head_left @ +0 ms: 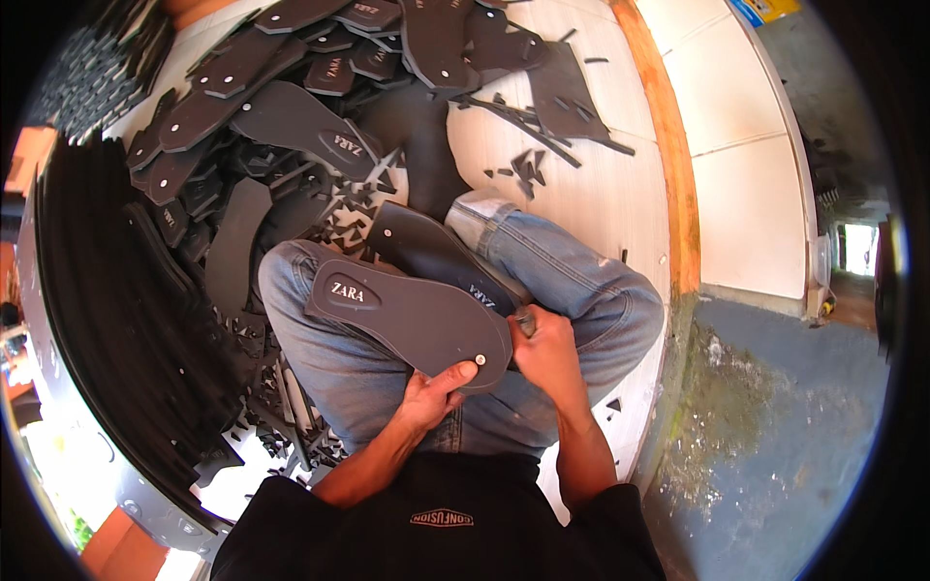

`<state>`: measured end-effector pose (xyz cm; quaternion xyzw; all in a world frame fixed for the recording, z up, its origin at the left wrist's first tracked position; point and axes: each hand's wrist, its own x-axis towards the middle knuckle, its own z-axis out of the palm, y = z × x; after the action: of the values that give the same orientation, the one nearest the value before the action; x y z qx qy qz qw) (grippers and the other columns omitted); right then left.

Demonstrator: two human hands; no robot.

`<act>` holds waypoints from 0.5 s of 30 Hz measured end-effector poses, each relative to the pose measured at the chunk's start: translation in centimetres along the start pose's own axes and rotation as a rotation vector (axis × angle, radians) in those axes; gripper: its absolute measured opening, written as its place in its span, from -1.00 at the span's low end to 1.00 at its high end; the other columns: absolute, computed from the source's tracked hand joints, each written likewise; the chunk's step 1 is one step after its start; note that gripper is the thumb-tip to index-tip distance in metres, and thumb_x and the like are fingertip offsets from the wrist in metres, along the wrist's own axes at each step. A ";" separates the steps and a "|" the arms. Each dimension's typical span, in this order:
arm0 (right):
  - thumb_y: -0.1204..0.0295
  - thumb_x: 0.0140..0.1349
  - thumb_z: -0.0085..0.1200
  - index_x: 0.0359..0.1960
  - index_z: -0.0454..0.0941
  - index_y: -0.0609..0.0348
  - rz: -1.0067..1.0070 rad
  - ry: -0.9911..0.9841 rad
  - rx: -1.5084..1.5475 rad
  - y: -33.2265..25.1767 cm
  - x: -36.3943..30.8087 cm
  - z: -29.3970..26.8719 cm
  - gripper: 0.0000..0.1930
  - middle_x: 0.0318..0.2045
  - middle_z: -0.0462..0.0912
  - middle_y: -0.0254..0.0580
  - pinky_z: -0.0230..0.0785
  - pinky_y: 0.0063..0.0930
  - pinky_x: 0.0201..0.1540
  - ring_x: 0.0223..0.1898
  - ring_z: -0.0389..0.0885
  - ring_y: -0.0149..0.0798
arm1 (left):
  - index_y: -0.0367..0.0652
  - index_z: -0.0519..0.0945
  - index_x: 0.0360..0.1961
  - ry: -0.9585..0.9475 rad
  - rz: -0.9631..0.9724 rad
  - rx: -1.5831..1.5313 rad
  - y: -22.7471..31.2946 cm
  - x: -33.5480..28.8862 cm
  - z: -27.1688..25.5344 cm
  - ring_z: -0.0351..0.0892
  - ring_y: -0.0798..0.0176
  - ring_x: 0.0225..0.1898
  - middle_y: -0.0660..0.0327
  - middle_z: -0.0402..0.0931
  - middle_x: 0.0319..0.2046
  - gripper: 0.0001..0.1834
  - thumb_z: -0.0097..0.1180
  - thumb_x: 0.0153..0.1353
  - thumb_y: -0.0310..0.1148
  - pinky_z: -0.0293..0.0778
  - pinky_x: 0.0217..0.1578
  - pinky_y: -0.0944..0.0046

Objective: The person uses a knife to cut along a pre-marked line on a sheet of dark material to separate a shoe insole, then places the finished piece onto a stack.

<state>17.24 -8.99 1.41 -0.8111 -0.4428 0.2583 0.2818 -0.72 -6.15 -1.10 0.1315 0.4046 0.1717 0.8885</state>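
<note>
A dark grey sandal sole (417, 315) lies flat across my lap, with pale lettering in an oval at one end and a small white dot at the other. My left hand (433, 395) grips its near end, thumb on top beside the dot and fingers underneath. At the sole's right edge, my right hand (545, 356) is closed in a fist around something small and greyish that I cannot make out. A second, glossier black sole (426, 247) rests between my legs, partly covered by the first.
Many dark soles (291, 121) are heaped on the pale floor ahead and to the left. A tall stack of black sheets (145, 320) stands at the left. Black offcuts (528, 169) and a dark sheet (572, 97) lie ahead. An orange strip (678, 184) edges the floor at the right.
</note>
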 end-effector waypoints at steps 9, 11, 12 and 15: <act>0.31 0.15 0.18 -0.60 0.45 0.18 0.290 -0.429 0.629 -1.0 -3.0 -0.2 -0.73 -0.67 0.31 -0.55 0.09 -0.66 -0.54 -0.57 0.22 -0.63 | -0.21 0.35 0.06 0.031 0.450 0.021 7.6 1.0 -3.5 0.48 0.24 -0.03 0.15 0.46 -0.04 -0.51 -0.13 0.29 -0.05 0.47 -0.11 0.20; 0.32 0.14 0.19 -0.59 0.45 0.18 0.299 -0.504 0.704 -1.8 -5.1 -0.2 -0.74 -0.67 0.30 -0.56 0.10 -0.65 -0.53 -0.57 0.22 -0.63 | -0.15 0.47 -0.17 0.277 0.462 -0.133 12.3 1.6 -4.1 0.59 0.28 -0.33 0.21 0.56 -0.33 -0.67 -0.07 0.28 -0.11 0.55 -0.30 0.26; 0.33 0.14 0.19 -0.59 0.46 0.19 0.309 -0.533 0.738 -2.1 -5.9 -0.2 -0.74 -0.67 0.30 -0.56 0.10 -0.65 -0.52 -0.57 0.22 -0.63 | -0.18 0.49 -0.25 0.272 0.529 -0.024 13.2 1.8 -4.5 0.59 0.32 -0.38 0.22 0.56 -0.37 -0.73 0.01 0.25 -0.17 0.56 -0.34 0.33; 0.23 0.14 0.17 -0.57 0.46 0.25 0.211 -0.361 0.485 -2.2 -6.2 1.0 -0.67 -0.74 0.38 -0.24 0.19 -0.46 -0.56 -0.67 0.34 -0.38 | -0.23 0.49 -0.28 0.218 0.407 0.059 13.8 1.1 -4.0 0.58 0.37 -0.42 0.22 0.56 -0.40 -0.77 0.11 0.19 -0.27 0.53 -0.38 0.41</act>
<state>12.43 -13.11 3.23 -0.7028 -0.3246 0.5240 0.3552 -5.88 7.15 0.73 0.2170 0.4680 0.3486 0.7825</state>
